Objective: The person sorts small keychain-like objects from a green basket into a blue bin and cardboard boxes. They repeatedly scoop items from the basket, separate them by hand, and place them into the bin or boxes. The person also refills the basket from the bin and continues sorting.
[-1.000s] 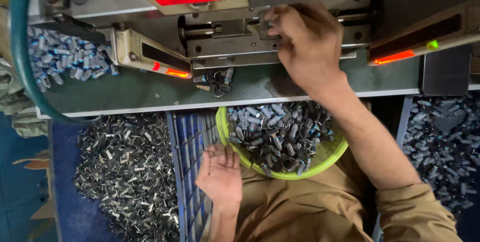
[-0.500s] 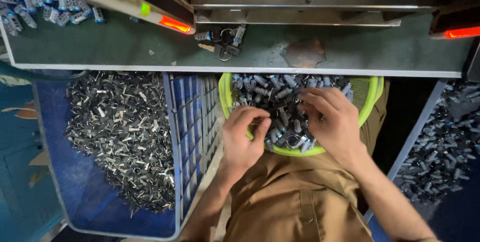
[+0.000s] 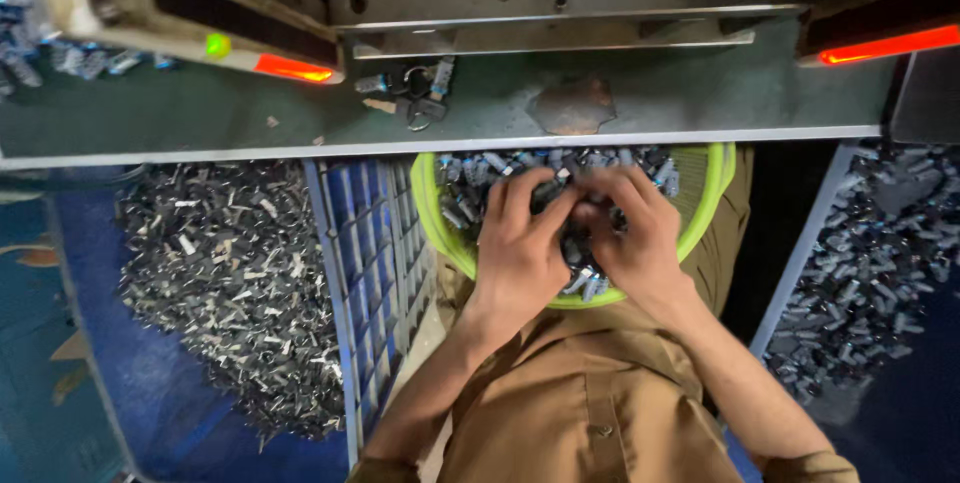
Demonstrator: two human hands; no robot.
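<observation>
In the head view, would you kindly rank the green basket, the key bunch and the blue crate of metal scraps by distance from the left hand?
1. Round green plastic basket: the left hand is inside it.
2. Bunch of keys: above, on the machine's ledge.
3. Blue crate of metal scraps: to the left.

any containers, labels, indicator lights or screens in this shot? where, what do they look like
Green basket: round, lime plastic, on the lap, both hands in its metal parts.
Blue crate: left, slatted wall, holds metal scraps.
Left light: glowing red-orange bar with a green dot beside it, on the machine.
Right light: red bar, upper right.
No screens or labels visible.
</observation>
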